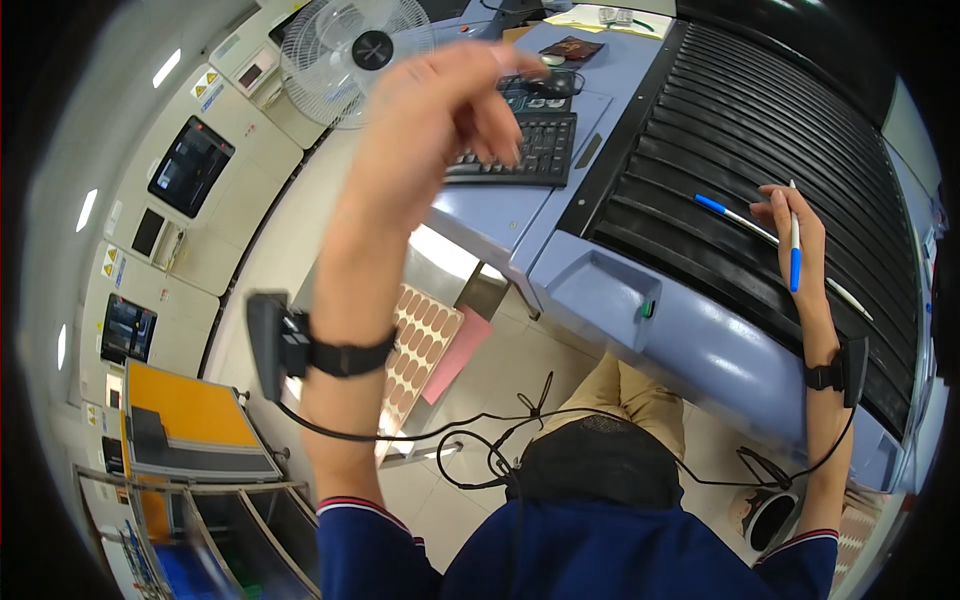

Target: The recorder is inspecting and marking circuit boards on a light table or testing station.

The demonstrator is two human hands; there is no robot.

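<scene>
My right hand (800,235) is closed round a pen (796,262) with a white upper part and a blue lower end, above the black ridged surface (660,150). Beside it, a second white pen with a blue end (712,204) lies slanted across the ridges, partly behind my fingers. A thin white stick-like piece (849,298) rests farther right. Raised over the black keyboard (545,150), my left hand (440,110) is slightly blurred. Its fingers are loosely bent and apart, and nothing shows in them. Black straps with small devices circle both forearms.
A black mouse (556,84) sits beyond the keyboard on the blue-grey machine top, near a white fan (350,50). Cables (600,412) hang between my forearms. A sheet with brown oval shapes (415,350) lies left, below the machine. Machines with screens (192,165) line the left wall.
</scene>
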